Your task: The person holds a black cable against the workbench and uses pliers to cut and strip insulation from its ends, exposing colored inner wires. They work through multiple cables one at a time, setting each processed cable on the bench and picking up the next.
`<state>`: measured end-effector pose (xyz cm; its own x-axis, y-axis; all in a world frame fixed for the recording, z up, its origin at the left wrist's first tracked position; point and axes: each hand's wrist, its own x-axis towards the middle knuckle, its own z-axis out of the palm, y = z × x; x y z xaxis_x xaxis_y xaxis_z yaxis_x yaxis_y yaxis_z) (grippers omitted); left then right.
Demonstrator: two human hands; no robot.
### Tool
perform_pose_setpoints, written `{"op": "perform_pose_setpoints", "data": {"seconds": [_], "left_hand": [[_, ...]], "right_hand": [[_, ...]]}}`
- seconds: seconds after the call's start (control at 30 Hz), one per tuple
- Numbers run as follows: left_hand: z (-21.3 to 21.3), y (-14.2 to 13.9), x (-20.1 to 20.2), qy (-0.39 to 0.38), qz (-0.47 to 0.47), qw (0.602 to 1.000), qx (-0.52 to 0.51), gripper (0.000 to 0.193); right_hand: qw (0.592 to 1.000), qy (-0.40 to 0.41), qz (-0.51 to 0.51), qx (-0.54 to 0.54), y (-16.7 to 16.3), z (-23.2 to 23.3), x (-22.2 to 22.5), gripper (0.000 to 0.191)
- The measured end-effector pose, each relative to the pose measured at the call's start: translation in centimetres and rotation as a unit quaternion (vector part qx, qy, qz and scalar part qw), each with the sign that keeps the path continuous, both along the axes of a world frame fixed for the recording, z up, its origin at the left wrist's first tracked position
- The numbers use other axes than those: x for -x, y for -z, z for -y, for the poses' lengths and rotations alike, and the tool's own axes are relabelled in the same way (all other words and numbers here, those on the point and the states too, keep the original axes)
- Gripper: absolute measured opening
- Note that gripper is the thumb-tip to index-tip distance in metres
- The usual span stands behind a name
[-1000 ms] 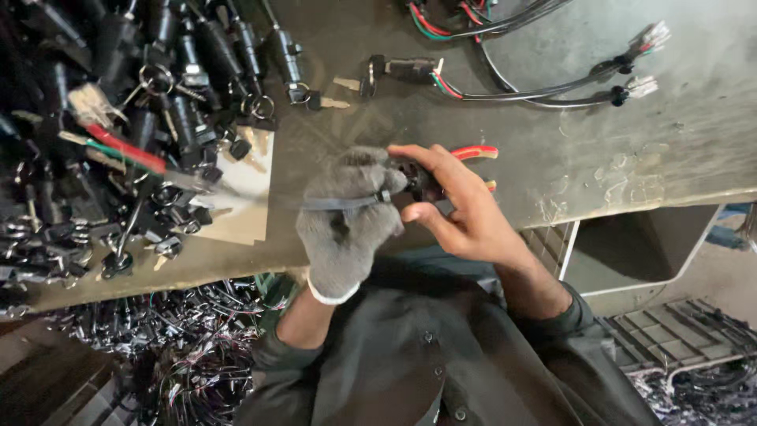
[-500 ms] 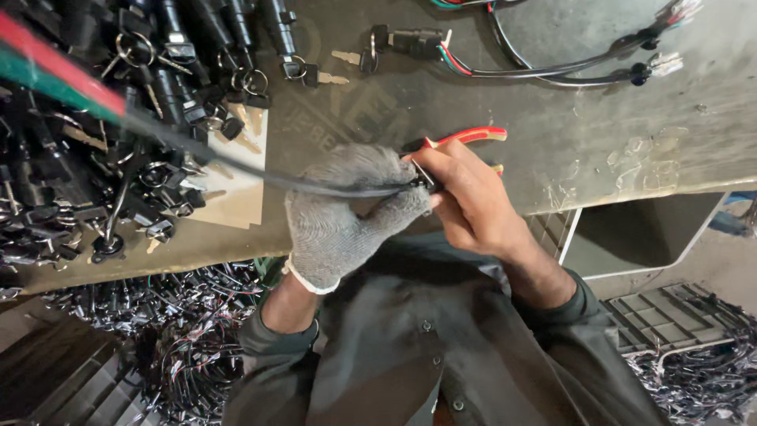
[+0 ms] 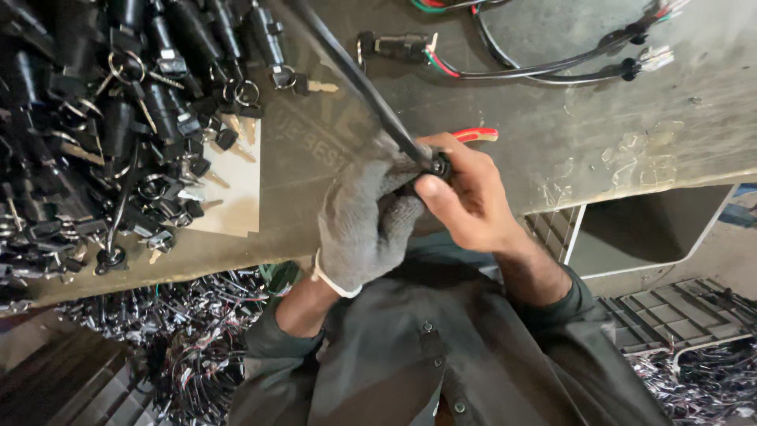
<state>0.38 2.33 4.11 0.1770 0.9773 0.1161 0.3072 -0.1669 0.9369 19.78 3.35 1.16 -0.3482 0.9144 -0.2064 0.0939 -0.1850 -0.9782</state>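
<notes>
At frame centre the gloved left hand and bare right hand both grip the black sleeved cable, which now slants toward the upper left instead of lying level, suggesting it is being drawn through.

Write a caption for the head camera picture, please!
Gloved left hand and bare right hand grip a black cable.

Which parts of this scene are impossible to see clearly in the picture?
- Head view: the small black part is mostly covered by the right hand and the gloved left hand.
- The black sleeved cable is blurred by motion and cut off by the top edge.
- The red-handled tool is hidden behind the right hand, apart from its handles.
</notes>
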Motion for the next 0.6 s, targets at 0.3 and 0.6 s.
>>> {"op": "perform_pose_setpoints", "data": {"seconds": [0.3,0.6], "left_hand": [[-2.0,2.5,1.0,0.125,0.034,0.985,-0.116,0.050],[-2.1,2.6,2.5,0.234,0.242,0.942,0.003,0.038]], "right_hand": [[0.995,-0.051,-0.047,0.069,1.2,0.5,-0.6,0.019],[0.944,-0.303,-0.120,0.047,2.3,-1.1,-2.0,0.020]]}}
